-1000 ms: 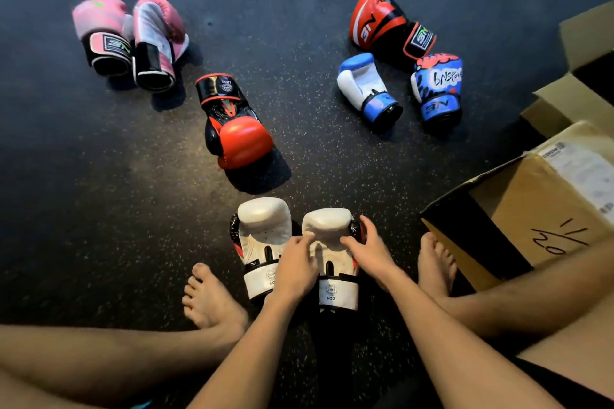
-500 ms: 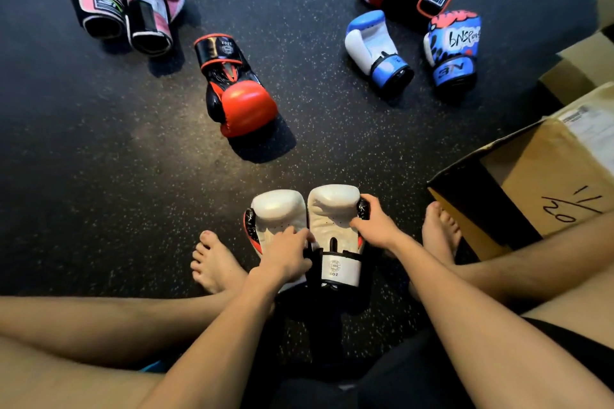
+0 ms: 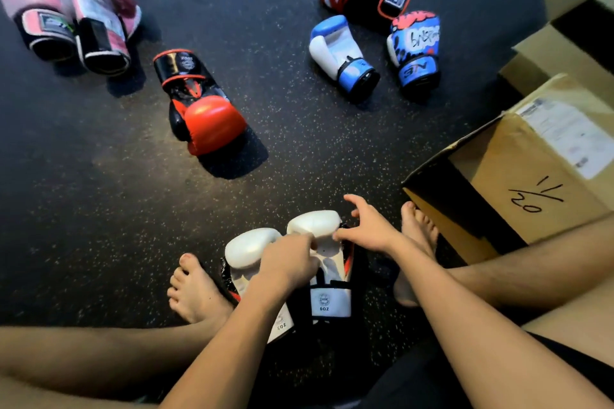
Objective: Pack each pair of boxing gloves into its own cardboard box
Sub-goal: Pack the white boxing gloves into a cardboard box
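left hand (image 3: 292, 262): grip curled on white gloves (image 3: 252, 249), cuffs near
right hand (image 3: 368, 229): grip wide, empty
cardboard box (image 3: 515, 183): right of gloves, right hand nearer

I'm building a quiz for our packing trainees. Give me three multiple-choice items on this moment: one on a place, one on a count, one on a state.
1. The open box marked 11/20 lies: A) by the left foot; B) by the right foot; C) beyond the pink gloves.
2. Boxing gloves in view: A) six; B) eight; C) ten.
3. The right hand: A) fingers spread, gripping nothing; B) grips a blue glove; C) is inside the box.
Key: 1 B, it sits beside that foot. 2 B, pink pair, blue pair, two red gloves, white pair. 3 A, its fingers splay above the white pair, which the left hand grips.
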